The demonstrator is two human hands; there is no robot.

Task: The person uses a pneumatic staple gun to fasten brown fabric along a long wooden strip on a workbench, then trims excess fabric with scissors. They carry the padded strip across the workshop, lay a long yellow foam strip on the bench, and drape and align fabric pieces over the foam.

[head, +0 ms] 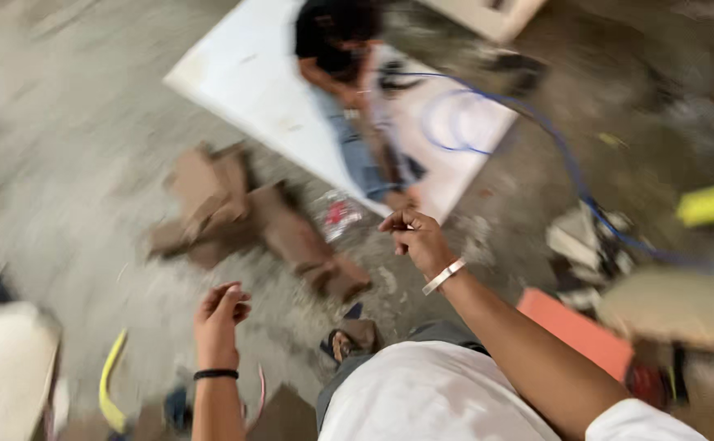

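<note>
Both hands, left hand (220,314) and right hand (416,238), seemingly empty, half-curled.

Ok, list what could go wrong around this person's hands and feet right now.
1. The blue hose loops across the floor near the seated person; it could catch a foot.
2. Torn cardboard pieces lie just ahead of the sandalled foot, a possible slip.
3. Both the left hand and right hand look empty, mid-air, so balance seems unsupported.
</note>
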